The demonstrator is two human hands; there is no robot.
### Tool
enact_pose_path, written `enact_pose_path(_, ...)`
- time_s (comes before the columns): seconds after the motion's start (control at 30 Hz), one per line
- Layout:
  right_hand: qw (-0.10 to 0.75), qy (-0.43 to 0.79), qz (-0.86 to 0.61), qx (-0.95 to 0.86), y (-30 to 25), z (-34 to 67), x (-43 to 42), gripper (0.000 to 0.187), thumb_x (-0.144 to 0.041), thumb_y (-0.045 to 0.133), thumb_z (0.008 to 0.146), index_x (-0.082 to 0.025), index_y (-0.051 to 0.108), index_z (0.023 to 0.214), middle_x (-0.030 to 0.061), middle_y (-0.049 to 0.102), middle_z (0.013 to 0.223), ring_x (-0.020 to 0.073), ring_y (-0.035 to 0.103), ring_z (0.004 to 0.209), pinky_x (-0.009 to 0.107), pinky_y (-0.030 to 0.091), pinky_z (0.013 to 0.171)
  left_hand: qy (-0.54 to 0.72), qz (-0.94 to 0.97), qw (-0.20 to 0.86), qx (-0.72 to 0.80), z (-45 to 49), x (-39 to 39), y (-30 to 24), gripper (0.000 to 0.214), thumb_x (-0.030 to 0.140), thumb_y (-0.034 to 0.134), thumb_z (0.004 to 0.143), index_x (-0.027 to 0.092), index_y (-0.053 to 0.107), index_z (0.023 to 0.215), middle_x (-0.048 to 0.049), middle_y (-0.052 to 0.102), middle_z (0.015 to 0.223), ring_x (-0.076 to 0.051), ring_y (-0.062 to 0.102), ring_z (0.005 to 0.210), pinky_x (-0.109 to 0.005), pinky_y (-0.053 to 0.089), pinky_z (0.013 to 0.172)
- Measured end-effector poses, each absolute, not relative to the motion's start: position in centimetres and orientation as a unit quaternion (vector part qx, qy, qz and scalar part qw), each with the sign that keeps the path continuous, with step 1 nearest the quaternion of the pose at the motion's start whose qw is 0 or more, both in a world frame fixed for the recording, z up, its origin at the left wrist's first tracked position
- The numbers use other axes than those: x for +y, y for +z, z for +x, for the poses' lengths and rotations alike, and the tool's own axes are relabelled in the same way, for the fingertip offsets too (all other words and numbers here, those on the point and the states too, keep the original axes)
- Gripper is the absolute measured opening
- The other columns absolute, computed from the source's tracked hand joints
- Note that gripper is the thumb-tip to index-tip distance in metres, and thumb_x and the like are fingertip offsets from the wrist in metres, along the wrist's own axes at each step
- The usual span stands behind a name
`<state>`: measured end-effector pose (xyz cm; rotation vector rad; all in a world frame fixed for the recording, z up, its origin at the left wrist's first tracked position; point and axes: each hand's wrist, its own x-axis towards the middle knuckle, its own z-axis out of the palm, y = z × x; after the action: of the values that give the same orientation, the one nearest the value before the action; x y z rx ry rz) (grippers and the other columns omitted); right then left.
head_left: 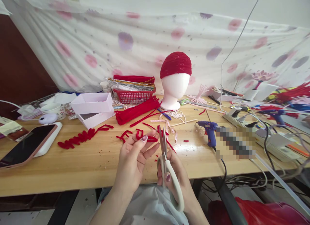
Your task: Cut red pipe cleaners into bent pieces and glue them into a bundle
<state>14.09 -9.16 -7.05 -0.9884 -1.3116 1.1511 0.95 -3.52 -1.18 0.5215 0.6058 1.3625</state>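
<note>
Pinching: left hand (pixel 132 162), on a red fuzzy strip (pixel 152 139)
Gripping: right hand (pixel 176 171), around one pair of scissors (pixel 163 149) (points up)
Strip: at left fingertips, just left of the scissors
Glue guns (pixel 210 132): two
White head (pixel 175 86): one

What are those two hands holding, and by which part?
The right hand holds scissors by their white handles. The left hand pinches a red chenille stem; exactly where along it is unclear.
</note>
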Motion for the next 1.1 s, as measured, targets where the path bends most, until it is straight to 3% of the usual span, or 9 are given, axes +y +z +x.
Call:
enact_pose_path(0.13,0.505,0.566,-0.350,-0.550,-6.8,15.2,-9.2,0.052,-0.072,0.064,0.083,-0.027,0.044,0.098,-0.0010,0.053,0.081,0.0156,0.046,0.064,0.029,0.037,0.059,0.597,0.257,0.713,0.262,-0.2,-2.6,-0.7,0.009,0.015,0.077,0.073,0.016,0.071,0.079,-0.0082,0.082,0.099,-0.022,0.077,0.095,-0.029,0.063,0.078)
enact_pose_path(0.47,0.472,0.580,-0.351,-0.563,-6.5,15.7,-9.5,0.053,-0.067,0.074,0.077,-0.025,0.047,0.092,-0.0024,0.054,0.077,0.0120,0.044,0.058,0.025,0.037,0.053,0.462,0.359,0.780,0.221,-1.7,-1.0,0.5,0.017,0.010,0.071,0.069,0.011,0.080,0.084,-0.0083,0.083,0.093,-0.017,0.078,0.082,-0.023,0.062,0.076)
enact_pose_path(0.8,0.460,0.586,-0.391,-0.541,-6.4,16.1,-9.6,0.052,-0.058,0.082,0.072,-0.023,0.046,0.086,-0.0054,0.053,0.067,0.0082,0.039,0.051,0.021,0.033,0.045,0.463,0.353,0.786,0.208,-2.0,-0.2,0.7,0.012,0.009,0.070,0.067,0.015,0.077,0.075,-0.0057,0.083,0.086,-0.019,0.079,0.078,-0.025,0.062,0.073)
enact_pose_path(1.1,0.458,0.583,-0.417,-0.526,-6.3,15.9,-9.5,0.052,-0.058,0.083,0.070,-0.023,0.046,0.083,-0.0063,0.052,0.063,0.0076,0.040,0.046,0.020,0.035,0.041,0.492,0.354,0.759,0.239,-1.9,-0.4,0.7,0.009,0.009,0.067,0.069,0.014,0.071,0.074,-0.0102,0.082,0.087,-0.024,0.078,0.078,-0.034,0.062,0.076)
